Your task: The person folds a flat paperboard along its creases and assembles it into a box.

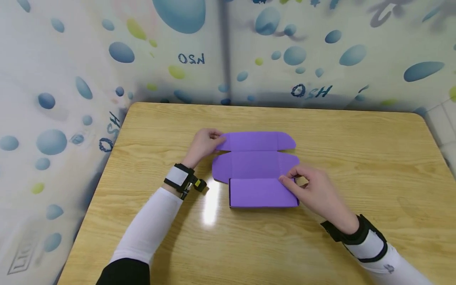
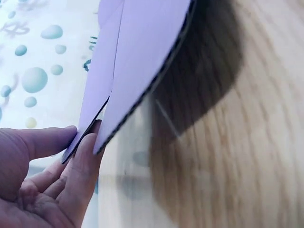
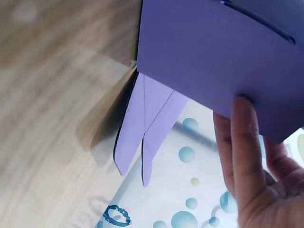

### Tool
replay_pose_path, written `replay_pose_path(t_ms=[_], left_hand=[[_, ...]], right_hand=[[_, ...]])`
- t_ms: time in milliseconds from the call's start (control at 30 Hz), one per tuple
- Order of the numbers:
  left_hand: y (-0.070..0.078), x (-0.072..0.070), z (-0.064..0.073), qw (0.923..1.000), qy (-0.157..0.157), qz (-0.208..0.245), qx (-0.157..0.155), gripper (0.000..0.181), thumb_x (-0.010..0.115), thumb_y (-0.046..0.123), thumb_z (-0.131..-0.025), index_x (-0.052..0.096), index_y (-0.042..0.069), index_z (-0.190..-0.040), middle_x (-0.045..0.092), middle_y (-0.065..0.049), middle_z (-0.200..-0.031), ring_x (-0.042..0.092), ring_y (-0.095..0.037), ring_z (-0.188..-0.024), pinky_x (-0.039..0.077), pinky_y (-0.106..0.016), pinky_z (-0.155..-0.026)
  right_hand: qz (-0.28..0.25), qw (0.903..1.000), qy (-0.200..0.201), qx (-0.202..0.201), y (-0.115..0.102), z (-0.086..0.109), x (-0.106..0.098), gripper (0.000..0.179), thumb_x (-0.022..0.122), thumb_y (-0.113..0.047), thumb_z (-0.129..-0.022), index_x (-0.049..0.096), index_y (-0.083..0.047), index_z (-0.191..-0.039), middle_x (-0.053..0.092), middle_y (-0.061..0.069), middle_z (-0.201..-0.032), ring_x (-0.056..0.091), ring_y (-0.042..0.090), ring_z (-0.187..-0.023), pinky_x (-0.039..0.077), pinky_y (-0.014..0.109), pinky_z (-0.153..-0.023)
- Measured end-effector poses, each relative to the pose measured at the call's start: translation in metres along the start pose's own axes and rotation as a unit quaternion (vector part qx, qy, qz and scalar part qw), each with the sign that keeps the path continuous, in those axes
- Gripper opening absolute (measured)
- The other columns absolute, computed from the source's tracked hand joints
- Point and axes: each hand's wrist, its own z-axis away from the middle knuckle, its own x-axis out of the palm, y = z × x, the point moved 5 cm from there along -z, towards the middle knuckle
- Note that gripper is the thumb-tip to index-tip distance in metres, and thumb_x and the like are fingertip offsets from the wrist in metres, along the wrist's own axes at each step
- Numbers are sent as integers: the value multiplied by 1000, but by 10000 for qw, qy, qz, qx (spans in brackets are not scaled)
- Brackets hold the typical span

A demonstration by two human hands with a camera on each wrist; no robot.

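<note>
purple box [image 1: 263,194] judged light, stiff card, easily creased; best held as seen: lid flap [image 1: 226,147] pinched by left hand [image 1: 205,142], right end [image 1: 291,198] gripped by right hand [image 1: 316,188].

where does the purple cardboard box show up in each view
Head: purple cardboard box, just right of and below centre.
Left wrist: its tapered flaps, top, just left of centre.
Right wrist: upper right, a broad panel, flaps below its left side.
Shared landmark: pale backdrop with blue ovals.
</note>
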Motion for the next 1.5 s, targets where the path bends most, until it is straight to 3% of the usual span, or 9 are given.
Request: replay_pose_path(t_ms=[233,467,667,867,1100,1300,1500], left_hand=[[-4,-1,-3,9994,-93,292,-127,27,67,20,-92,68,0,-112,67,-13,-98,66,-23,-77,58,-31,-62],[-14,-12,14,9988,-67,442,-206,44,67,23,-92,56,-3,-127,66,-17,-105,68,-27,-80,58,-36,-68],[-22,-9,37,9982,-470,-52,-380,41,65,28,-94,61,-1,-122,69,-12,-98,70,-19,-77,57,-32,-68],[-21,2,52,9969,-609,-329,-370,32,68,21,-91,68,-2,-113,71,-7,-87,67,-15,-69,55,-28,-63],[-25,7,54,9976,-402,153,-536,29,69,5,-88,65,-7,-114,70,-13,-92,66,-18,-70,57,-28,-62],[-24,3,48,9971,5,572,-495,29,69,5,-88,65,-5,-116,68,-14,-97,65,-18,-79,56,-27,-67],[-14,-5,41,9904,379,1272,-385,26,65,3,-91,65,-7,-115,66,-17,-100,65,-22,-82,57,-28,-69]], right_hand=[[-108,9995,248,137,0,1,-1,7,70,-23,-91,66,-17,-90,64,-6,-86,61,9,-81,55,26,-60],[14,9973,341,655,30,-15,-25,34,61,-31,-96,62,-4,-118,65,7,-105,58,18,-97,48,16,-69],[228,9934,-153,1116,63,-29,-31,51,59,-38,-96,56,2,-127,63,17,-107,61,33,-96,51,24,-62],[495,9848,-843,1436,74,-39,-20,53,61,-38,-95,59,8,-123,67,17,-101,63,28,-87,49,32,-67],[223,9812,-1203,1495,76,-46,-9,36,65,-18,-93,63,11,-115,67,11,-90,60,18,-75,47,26,-60],[-614,9731,-1210,1862,82,-49,-7,35,63,-12,-94,57,14,-117,64,17,-95,61,14,-72,54,26,-61],[-1372,9677,-983,1874,81,-55,-12,37,60,-10,-96,51,17,-120,64,22,-99,63,9,-73,57,29,-65]])
